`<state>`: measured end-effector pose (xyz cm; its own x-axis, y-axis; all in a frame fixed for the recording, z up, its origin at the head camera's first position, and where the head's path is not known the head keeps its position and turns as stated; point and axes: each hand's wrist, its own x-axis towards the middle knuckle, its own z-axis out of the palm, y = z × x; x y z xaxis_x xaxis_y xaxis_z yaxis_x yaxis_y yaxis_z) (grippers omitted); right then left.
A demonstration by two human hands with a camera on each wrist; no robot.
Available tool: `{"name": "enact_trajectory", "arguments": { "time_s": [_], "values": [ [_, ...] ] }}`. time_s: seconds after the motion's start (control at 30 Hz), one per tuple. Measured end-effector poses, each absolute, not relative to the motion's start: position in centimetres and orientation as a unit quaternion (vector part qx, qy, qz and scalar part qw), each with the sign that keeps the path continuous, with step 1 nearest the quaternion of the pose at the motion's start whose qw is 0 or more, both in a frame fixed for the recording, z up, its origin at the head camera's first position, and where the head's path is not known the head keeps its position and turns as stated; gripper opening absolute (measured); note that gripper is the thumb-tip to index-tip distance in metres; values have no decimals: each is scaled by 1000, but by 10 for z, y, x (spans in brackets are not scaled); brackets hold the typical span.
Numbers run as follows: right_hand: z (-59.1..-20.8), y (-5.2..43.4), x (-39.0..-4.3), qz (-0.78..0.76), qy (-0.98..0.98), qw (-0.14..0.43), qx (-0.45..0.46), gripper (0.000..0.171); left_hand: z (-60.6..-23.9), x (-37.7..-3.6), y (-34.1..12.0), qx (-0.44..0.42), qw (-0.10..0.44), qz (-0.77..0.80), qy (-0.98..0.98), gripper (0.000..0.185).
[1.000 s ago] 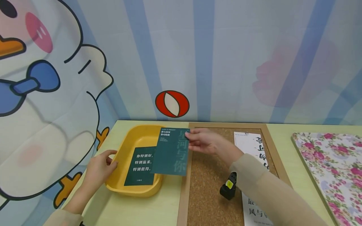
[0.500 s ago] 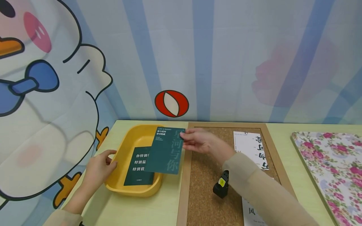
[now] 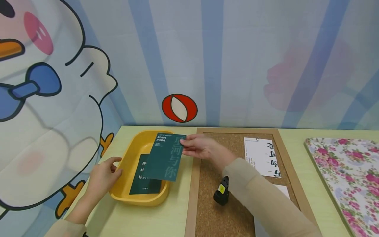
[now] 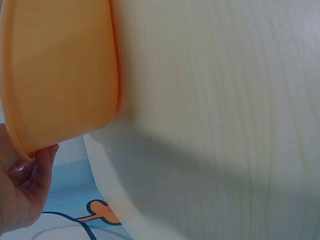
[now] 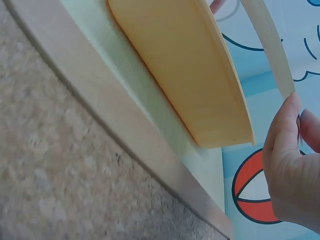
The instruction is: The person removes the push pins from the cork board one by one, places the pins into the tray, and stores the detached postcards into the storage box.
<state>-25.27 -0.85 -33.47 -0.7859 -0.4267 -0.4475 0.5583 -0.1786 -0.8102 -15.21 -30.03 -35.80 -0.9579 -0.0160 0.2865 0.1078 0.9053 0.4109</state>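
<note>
The right hand (image 3: 204,148) pinches a dark green word card (image 3: 164,156) by its right edge, near the far corner. The card is up in the air over the right side of the yellow plastic tray (image 3: 148,201), and its near right corner pokes out past the rim. A second dark green card (image 3: 143,187) lies in the tray, partly hidden under the first. The left hand (image 3: 105,174) pinches the tray's left rim between thumb and fingers.

To do this bit well, I think a light pinch is best, so the thin card does not bend. The card should be flat and a little higher than the rim, because a low corner could bump it. The left hand should hold the tray still, without tipping it.

Now the edges. The tray sits close to the left side of the tabletop (image 3: 174,217). Only a thin strip of tabletop lies between the tray and the wooden frame of the corkboard (image 3: 213,210). The right sleeve (image 3: 260,197) crosses that board, with a white card (image 3: 259,156) just beyond it, so the arm should stay high. The most open room looks to be straight up, above the tray.
</note>
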Motion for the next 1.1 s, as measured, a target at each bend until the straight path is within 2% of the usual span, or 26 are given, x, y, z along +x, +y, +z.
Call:
{"name": "enact_trajectory", "arguments": {
  "time_s": [0.37, 0.57, 0.67, 0.87, 1.1],
  "values": [
    [-338, -28, -253, -760, 564, 318, 55, 55, -358, -152, -302, -33, 146, -221, -964, 30],
    [-337, -36, -252, -752, 572, 325, 44, 27, -358, -152, -302, -31, 143, -220, -964, 31],
    [-337, -40, -252, -752, 570, 327, 44, 20, -358, -152, -302, -32, 145, -218, -964, 30],
    [-336, -46, -252, -750, 573, 327, 43, 29, -357, -152, -301, -32, 146, -217, -965, 30],
    [-337, -51, -251, -750, 574, 325, 42, 30, -358, -153, -302, -34, 146, -216, -965, 30]
  ]
}}
